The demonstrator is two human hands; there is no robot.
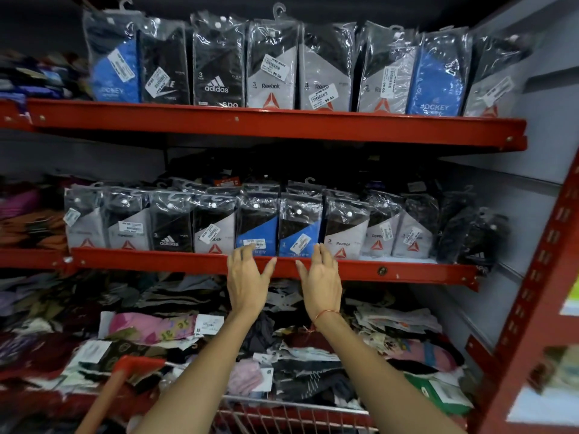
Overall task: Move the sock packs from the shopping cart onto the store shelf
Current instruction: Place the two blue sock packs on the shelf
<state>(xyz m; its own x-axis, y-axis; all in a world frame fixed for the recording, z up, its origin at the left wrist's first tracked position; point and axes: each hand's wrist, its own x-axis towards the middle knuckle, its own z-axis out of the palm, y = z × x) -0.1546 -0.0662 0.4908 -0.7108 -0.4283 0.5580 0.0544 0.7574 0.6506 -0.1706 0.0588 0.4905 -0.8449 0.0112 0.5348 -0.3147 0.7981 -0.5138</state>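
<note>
Red metal store shelf unit, 3 tiers visible. Top tier (pixel 275 123): row of clear-plastic sock packs stood upright, face out, w/ hanger hooks up — blue, black and grey/black ones, price stickers on most.

Middle tier (pixel 188 261): a second row of clear-plastic sock packs, upright, packed edge to edge along the front lip. Two blue-and-black packs sit side by side near centre: left one (pixel 257 227), right one (pixel 300 228). Grey/black packs both sides of them. More packs behind the front row, dark, can't make out brands. Far right end: black packs leaning, blurred.

Bottom tier (pixel 376 327): loose heap of mixed socks and paper tags, pink, white, dark, green; no order to it.

Left hand (pixel 247 281) and right hand (pixel 319 281): both raised in front of middle tier lip, palms toward shelf, fingers spread and relaxed. Neither holds anything. Left fingertips (pixel 246 250) overlap the lower edge of the left blue pack; right fingertips (pixel 321 247) at the lower right corner of the right blue pack. Contact vs. just short: can't tell. Thin orange-red thread band (pixel 326 314) on right wrist.

Red-framed wire shopping cart (pixel 282 415): only the rim, some grid and an orange handle show at the bottom edge; contents cut off, can't tell what's inside. Left-side shelving blurred.
</note>
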